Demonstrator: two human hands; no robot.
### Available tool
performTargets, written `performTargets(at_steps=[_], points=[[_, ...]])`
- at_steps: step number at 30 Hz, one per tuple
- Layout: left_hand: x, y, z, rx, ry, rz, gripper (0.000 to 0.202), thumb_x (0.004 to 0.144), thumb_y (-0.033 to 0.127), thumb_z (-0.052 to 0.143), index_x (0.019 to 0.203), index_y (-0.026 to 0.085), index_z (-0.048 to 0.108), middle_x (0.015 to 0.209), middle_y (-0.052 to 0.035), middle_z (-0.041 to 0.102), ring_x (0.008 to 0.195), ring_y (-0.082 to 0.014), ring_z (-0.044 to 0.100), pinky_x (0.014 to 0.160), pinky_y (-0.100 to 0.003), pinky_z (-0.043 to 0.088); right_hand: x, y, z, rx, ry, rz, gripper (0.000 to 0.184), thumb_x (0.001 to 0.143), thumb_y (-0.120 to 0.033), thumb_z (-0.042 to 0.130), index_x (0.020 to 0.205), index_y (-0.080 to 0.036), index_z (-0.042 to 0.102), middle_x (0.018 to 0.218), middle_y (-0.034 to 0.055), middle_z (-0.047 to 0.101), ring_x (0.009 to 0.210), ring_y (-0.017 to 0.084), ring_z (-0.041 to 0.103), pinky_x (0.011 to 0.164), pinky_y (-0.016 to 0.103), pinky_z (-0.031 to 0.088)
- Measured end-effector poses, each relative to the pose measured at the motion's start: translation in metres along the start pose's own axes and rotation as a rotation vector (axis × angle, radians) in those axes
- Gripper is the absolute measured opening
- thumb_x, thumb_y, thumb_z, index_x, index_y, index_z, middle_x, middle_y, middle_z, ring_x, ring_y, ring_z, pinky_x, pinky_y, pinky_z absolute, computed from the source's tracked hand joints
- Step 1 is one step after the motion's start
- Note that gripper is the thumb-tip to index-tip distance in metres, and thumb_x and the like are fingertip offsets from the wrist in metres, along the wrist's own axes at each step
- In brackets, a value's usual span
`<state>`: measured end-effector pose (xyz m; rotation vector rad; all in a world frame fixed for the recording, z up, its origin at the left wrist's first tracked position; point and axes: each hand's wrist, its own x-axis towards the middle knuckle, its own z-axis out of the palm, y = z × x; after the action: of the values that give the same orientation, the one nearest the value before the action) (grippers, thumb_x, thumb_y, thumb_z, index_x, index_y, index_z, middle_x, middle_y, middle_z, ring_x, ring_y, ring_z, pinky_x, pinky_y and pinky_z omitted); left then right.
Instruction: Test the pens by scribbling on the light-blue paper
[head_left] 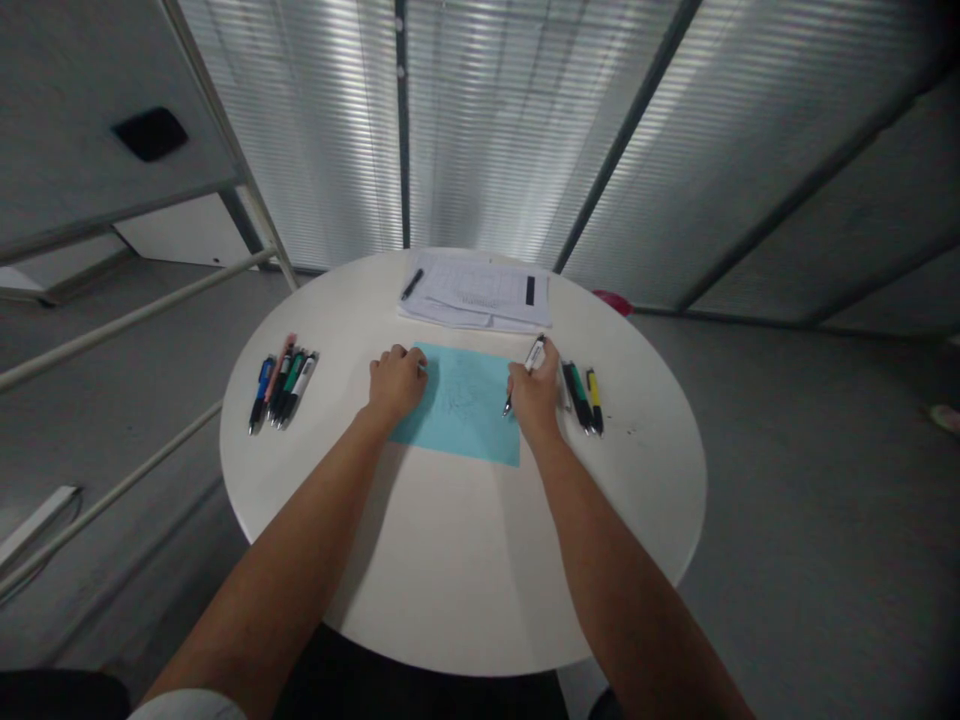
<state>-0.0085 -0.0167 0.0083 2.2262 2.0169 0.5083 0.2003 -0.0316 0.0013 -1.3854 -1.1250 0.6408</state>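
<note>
Forearms (300, 560) out over white table (450, 610). Left hand (397, 385) curled closed, pressing blue sheet (465, 415) mid-table at its left edge. Right hand (534, 398) clamped on white pen (527, 368), tip on sheet's right edge. Advise firm left pressure, light strokes.

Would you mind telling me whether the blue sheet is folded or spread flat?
Spread flat: the blue sheet lies open on the white table, left hand resting on its edge.
</note>
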Motion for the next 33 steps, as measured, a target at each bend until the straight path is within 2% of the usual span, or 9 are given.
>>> performTargets(at_steps=[2,8,11,15,18,24,30,33], points=[[0.0,0.0,0.0,0.003,-0.002,-0.005,0.028,0.089,0.024,0.044,0.11,0.023,0.063,0.11,-0.0118,0.06,0.104,-0.029,0.056,0.088,-0.044,0.04,-0.002,-0.001,0.0,-0.032,0.006,0.003,0.061,0.078,-0.023,0.049,0.137,-0.025,0.034,0.058,-0.01,0.048,0.047,0.012,0.048,0.049,0.023,0.037],[0.0,0.001,0.001,0.001,-0.003,-0.017,0.027,0.089,0.023,0.045,0.11,0.023,0.063,0.111,-0.012,0.06,0.105,-0.029,0.056,0.089,-0.043,0.04,-0.003,0.0,0.0,-0.11,-0.074,0.028,0.057,0.078,-0.021,0.048,0.134,-0.026,0.042,0.063,-0.0072,0.053,0.046,0.01,0.045,0.05,0.023,0.036],[0.0,0.001,0.001,-0.004,-0.006,-0.019,0.027,0.09,0.024,0.044,0.11,0.023,0.063,0.111,-0.0122,0.06,0.106,-0.0291,0.056,0.089,-0.044,0.04,-0.004,0.0,0.0,-0.14,-0.09,0.009,0.059,0.078,-0.021,0.048,0.136,-0.026,0.041,0.066,-0.0059,0.055,0.048,0.011,0.046,0.052,0.024,0.037],[0.0,0.001,0.001,-0.005,-0.004,-0.021,0.028,0.09,0.023,0.044,0.11,0.023,0.063,0.112,-0.0122,0.06,0.105,-0.0286,0.056,0.089,-0.043,0.04,-0.005,-0.002,-0.001,-0.145,-0.073,-0.026,0.065,0.079,-0.023,0.046,0.144,-0.024,0.037,0.064,-0.0061,0.051,0.051,0.012,0.043,0.054,0.025,0.037],[0.0,0.001,0.001,-0.005,-0.005,-0.026,0.027,0.089,0.023,0.045,0.11,0.023,0.063,0.112,-0.0119,0.06,0.105,-0.0284,0.056,0.089,-0.043,0.04,-0.004,-0.004,-0.003,-0.179,-0.048,-0.081,0.069,0.078,-0.022,0.046,0.146,-0.024,0.038,0.067,-0.0054,0.05,0.053,0.012,0.039,0.055,0.025,0.036],[0.001,0.002,0.001,-0.009,-0.012,-0.032,0.027,0.089,0.024,0.046,0.109,0.023,0.063,0.111,-0.0118,0.06,0.105,-0.0286,0.056,0.089,-0.043,0.04,0.0,-0.001,-0.007,-0.356,0.023,-0.152,0.072,0.077,-0.019,0.042,0.149,-0.022,0.038,0.087,0.0027,0.058,0.068,0.015,0.048,0.067,0.028,0.041],[0.0,0.001,0.001,-0.017,0.006,-0.024,0.027,0.089,0.023,0.045,0.108,0.024,0.063,0.11,-0.0117,0.061,0.103,-0.0285,0.056,0.088,-0.044,0.041,0.003,-0.001,-0.011,-0.572,0.155,-0.192,0.067,0.078,-0.017,0.045,0.144,-0.024,0.042,0.11,0.0108,0.058,0.092,0.023,0.054,0.081,0.036,0.044],[0.0,0.001,0.001,-0.014,0.004,-0.025,0.027,0.089,0.023,0.045,0.109,0.023,0.064,0.11,-0.0119,0.06,0.104,-0.0286,0.056,0.089,-0.044,0.041,0.002,-0.004,-0.012,-0.614,0.159,-0.188,0.045,0.082,-0.018,0.046,0.125,-0.023,0.057,0.112,0.011,0.057,0.098,0.023,0.054,0.085,0.037,0.044]])
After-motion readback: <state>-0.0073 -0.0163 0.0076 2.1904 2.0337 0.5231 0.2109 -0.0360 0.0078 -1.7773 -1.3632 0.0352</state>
